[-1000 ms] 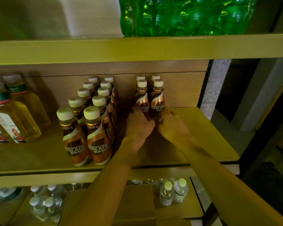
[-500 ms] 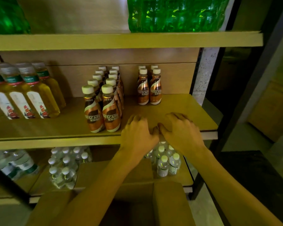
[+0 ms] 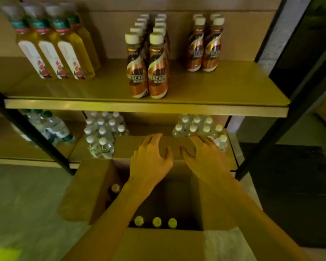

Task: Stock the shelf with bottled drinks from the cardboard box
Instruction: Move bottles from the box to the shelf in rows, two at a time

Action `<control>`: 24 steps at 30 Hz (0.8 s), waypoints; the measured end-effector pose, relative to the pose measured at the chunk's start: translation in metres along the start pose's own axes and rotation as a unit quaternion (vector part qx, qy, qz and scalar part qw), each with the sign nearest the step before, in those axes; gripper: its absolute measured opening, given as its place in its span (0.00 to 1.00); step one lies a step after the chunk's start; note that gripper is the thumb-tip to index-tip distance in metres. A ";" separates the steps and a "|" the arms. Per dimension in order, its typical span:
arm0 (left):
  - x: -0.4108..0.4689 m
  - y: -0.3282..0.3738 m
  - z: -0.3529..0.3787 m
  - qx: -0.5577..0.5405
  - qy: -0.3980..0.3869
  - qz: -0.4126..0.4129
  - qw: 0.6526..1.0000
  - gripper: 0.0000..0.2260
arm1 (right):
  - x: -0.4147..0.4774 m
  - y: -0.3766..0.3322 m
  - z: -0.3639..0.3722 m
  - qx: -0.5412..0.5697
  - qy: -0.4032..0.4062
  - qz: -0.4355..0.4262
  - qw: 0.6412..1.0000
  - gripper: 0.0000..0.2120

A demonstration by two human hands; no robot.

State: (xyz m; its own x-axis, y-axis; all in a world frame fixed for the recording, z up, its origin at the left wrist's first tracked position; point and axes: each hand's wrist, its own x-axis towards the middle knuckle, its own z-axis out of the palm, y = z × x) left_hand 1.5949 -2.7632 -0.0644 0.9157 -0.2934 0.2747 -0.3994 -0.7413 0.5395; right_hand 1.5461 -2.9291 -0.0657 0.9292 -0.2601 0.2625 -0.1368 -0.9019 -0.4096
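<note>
Left hand (image 3: 151, 162) and right hand (image 3: 205, 161) are held empty, loosely open, over the cardboard box (image 3: 87, 191); 2 boxed bottles (image 3: 156, 222) should be gripped next.

In front of you the coffee bottles (image 3: 157, 72) wear copper-brown wraps with a white swirl and a dark brown patch, under cream lids (image 3: 156, 37). To your left the tea bottles (image 3: 68, 46) are amber-yellow, each with a white label bearing a red picture and a green and red neck band. Below, the water bottles (image 3: 104, 134) are clear with white tops. The cardboard box (image 3: 88, 189) is plain tan; the caps (image 3: 156, 221) inside it look pale yellow. The shelf (image 3: 224, 87) is yellow-tan wood, its posts (image 3: 26, 129) black, the floor (image 3: 26, 204) grey, the mat (image 3: 290, 185) near black.
</note>
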 end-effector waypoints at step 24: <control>-0.082 -0.140 0.117 -0.340 0.087 -0.637 0.686 0.17 | 0.026 -0.030 0.243 0.010 -0.477 -0.012 0.879 0.29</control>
State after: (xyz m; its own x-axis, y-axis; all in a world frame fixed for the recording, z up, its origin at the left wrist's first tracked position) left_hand 1.5810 -2.7065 -0.2554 0.5454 0.4516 -0.7061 0.7375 0.1419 0.6603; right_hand 1.6581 -2.8253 -0.2585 0.7984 0.1739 -0.5764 -0.1169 -0.8944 -0.4317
